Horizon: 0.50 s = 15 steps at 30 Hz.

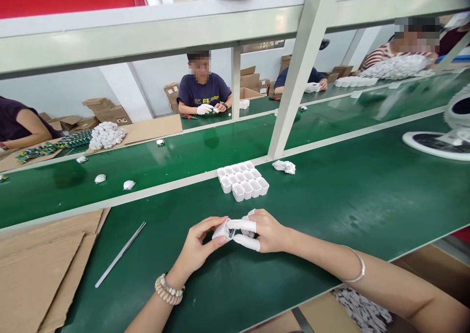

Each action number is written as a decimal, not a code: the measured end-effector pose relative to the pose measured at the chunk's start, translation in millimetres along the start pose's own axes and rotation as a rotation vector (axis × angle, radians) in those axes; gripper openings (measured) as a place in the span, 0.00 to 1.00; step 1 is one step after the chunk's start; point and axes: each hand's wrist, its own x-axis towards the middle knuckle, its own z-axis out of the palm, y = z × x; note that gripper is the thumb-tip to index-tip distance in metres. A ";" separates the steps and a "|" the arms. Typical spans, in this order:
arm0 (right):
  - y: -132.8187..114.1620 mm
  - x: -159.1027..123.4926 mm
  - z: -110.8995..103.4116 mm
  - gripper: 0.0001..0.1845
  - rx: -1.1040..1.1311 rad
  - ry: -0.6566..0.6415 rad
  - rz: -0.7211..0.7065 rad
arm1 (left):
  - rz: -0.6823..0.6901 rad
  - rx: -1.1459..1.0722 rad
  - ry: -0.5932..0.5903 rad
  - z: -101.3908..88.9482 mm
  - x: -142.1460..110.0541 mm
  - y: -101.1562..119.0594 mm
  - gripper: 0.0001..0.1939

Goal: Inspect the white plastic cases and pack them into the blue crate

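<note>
Above the near green bench, my left hand grips a small white plastic housing between thumb and fingers, its open end facing right. White finger cots cover several fingers of my right hand. Those fingers close on a small green-edged part at the housing's mouth; most of that part is hidden, so its kind is unclear. Just beyond my hands stands a block of white open cups in rows. A crumpled white item lies right of the cups.
Metal tweezers and cardboard sheets lie to my left. A slanted post rises behind the cups. Small white domed pieces sit on the belt. A white fan stands right. Co-workers sit across.
</note>
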 end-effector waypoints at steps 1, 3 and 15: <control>-0.1 0.1 0.1 0.20 0.008 0.004 0.002 | 0.004 -0.006 0.000 0.1 -0.1 0.4 0.18; -0.5 0.2 0.2 0.20 0.039 0.021 0.015 | 0.008 -0.013 -0.001 0.1 -0.2 1.0 0.18; -3.0 1.5 -2.1 0.20 0.059 0.035 -0.056 | -0.001 0.000 -0.002 -0.7 -0.1 0.2 0.18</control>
